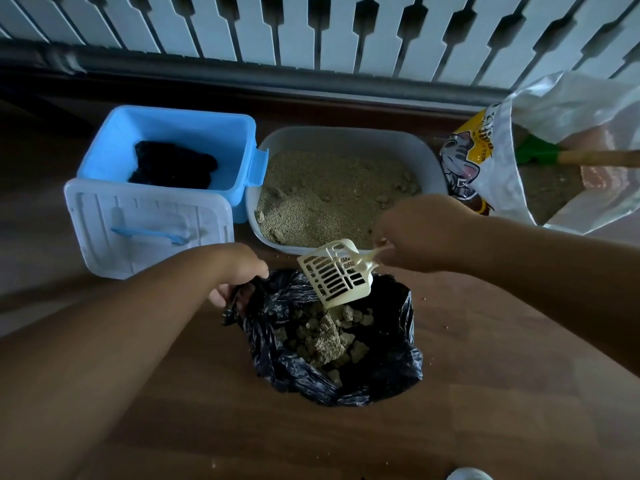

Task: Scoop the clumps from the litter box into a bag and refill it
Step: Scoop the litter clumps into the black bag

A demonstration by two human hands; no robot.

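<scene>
A grey litter box (429, 157) holds tan litter (329, 195) with a few clumps left in it. In front of it on the wooden floor lies an open black bag (384, 372) holding several clumps (325, 337). My left hand (239, 275) grips the bag's left rim and holds it open. My right hand (415, 233) grips the handle of a cream slotted scoop (334, 273), tilted down over the bag's mouth, with a clump at its lower edge.
A blue storage bin (114, 143) with dark bags inside stands left of the litter box, its white lid (149, 223) leaning in front. An open litter sack (491, 168) with a green-headed wooden tool (540, 152) inside lies at the right. A radiator (311, 29) lines the back.
</scene>
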